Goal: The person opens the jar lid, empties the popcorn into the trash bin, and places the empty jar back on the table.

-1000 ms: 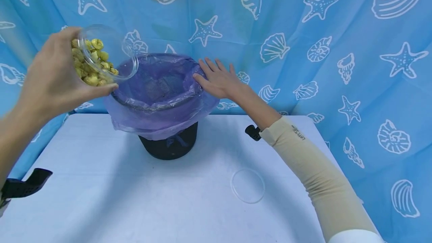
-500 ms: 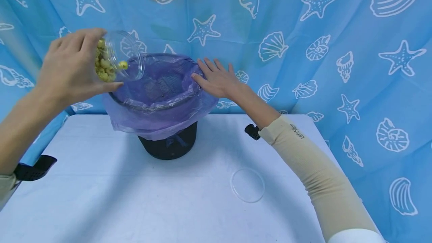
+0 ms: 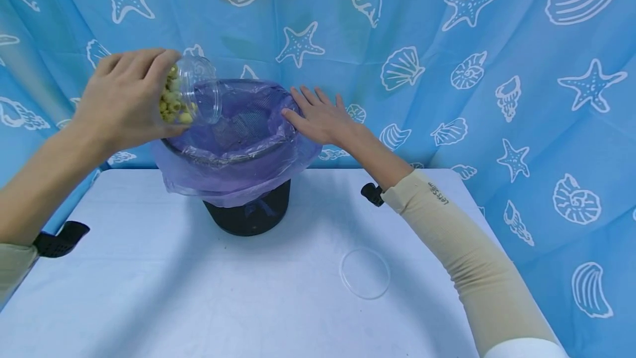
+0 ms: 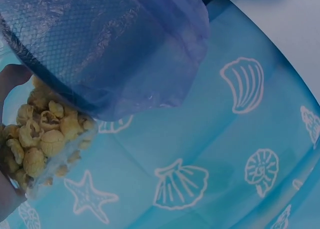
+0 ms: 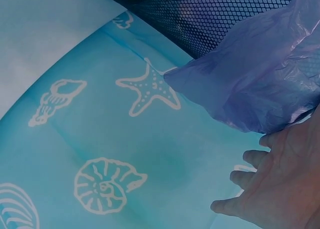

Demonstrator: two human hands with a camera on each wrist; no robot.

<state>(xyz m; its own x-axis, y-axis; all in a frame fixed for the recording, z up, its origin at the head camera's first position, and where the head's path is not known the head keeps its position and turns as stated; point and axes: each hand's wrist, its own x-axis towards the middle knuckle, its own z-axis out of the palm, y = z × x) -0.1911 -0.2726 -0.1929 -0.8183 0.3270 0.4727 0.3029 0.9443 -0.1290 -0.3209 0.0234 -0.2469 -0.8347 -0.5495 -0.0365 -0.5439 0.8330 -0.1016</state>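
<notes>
My left hand point(image 3: 126, 98) grips a clear plastic jar point(image 3: 201, 90) tipped on its side, its open mouth over the left rim of the bin. Yellow popcorn point(image 4: 47, 134) fills the jar's lower part, close to my fingers. The black mesh bin point(image 3: 250, 217) stands on the table, lined with a purple plastic bag point(image 3: 233, 173) folded out over its rim. My right hand point(image 3: 323, 117) rests with spread, straight fingers on the bag at the bin's right rim. In the right wrist view those fingers point(image 5: 245, 179) stick out past the bag's edge.
A thin clear ring point(image 3: 365, 274) lies on the white table point(image 3: 298, 314) to the right of the bin. A blue curtain point(image 3: 338, 4) with shells and starfish hangs right behind the bin and along the right side.
My left hand has brought the jar rightward over the bin and turned it further onto its side. Popcorn inside has shifted. My right hand and the bin stay put.
</notes>
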